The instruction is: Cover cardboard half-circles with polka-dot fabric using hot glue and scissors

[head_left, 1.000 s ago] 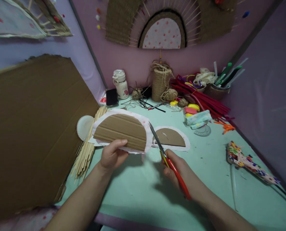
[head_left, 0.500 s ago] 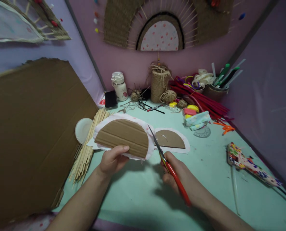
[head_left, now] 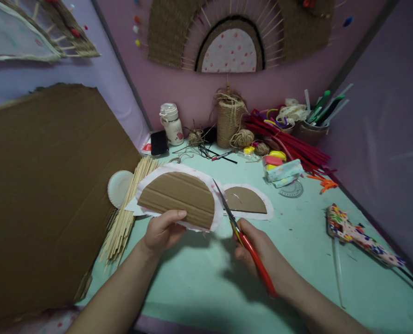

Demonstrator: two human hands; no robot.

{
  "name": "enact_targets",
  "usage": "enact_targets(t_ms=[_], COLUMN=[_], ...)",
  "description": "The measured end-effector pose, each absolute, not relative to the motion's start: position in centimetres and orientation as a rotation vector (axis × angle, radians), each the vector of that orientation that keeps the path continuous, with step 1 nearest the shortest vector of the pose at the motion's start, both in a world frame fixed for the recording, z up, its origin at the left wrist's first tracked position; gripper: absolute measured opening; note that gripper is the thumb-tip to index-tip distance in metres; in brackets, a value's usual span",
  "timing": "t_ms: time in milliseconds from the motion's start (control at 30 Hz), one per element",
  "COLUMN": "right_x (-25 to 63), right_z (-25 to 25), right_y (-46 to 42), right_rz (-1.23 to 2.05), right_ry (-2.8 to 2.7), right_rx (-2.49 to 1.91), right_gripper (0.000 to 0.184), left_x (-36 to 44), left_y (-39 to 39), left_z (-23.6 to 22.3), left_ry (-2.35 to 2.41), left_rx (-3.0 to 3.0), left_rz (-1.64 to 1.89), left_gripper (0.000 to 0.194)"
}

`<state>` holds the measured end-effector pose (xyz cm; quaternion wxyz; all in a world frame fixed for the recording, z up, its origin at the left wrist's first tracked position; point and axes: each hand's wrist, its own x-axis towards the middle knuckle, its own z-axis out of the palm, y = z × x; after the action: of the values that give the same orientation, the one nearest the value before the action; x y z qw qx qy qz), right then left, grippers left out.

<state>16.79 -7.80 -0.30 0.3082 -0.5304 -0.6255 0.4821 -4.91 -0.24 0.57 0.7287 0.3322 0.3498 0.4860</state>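
Above the table, my left hand (head_left: 165, 229) grips a half-round piece of corrugated cardboard (head_left: 178, 197) by its straight lower edge, thumb on top. White fabric (head_left: 218, 213) with pink spots shows as a border around the cardboard. My right hand (head_left: 255, 243) is wrapped round red-handled scissors (head_left: 251, 253). Their blades point up and left, beside the right edge of the fabric; I cannot tell whether they touch it. A second cardboard half-circle (head_left: 248, 199) on white material lies on the table just behind the scissors.
Bamboo sticks (head_left: 123, 227) and a white disc (head_left: 120, 189) lie left, by a large cardboard sheet (head_left: 53, 195). A bottle (head_left: 172, 125), twine roll (head_left: 230, 123) and red pipe cleaners (head_left: 289, 144) line the back. A patterned glue gun (head_left: 359, 239) lies right.
Both hands, the cardboard and the scissors keep almost the same position. The whole view has shifted very slightly.
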Motion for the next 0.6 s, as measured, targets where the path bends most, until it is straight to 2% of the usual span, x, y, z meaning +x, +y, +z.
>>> enact_targets(t_ms=[167,467,600], right_x=[16.7,16.6,16.6], right_z=[-0.1,-0.3,-0.2], right_y=[-7.7,-7.6,-7.6], right_rz=[1.267,1.278,1.325], right_ry=[-1.604,-1.562,-1.548], right_rx=[-1.469,-1.509,-1.484], right_gripper=[0.031,0.036,0.026], left_x=[-4.8,-5.6,-5.9], left_y=[-0.2,0.2,0.5], left_z=[0.9,1.3,1.4], left_ry=[0.743,0.755,0.715], left_rx=[0.725,0.707,0.718], left_rz=[1.068,1.084,1.08], left_gripper=[0.047,0.053,0.055])
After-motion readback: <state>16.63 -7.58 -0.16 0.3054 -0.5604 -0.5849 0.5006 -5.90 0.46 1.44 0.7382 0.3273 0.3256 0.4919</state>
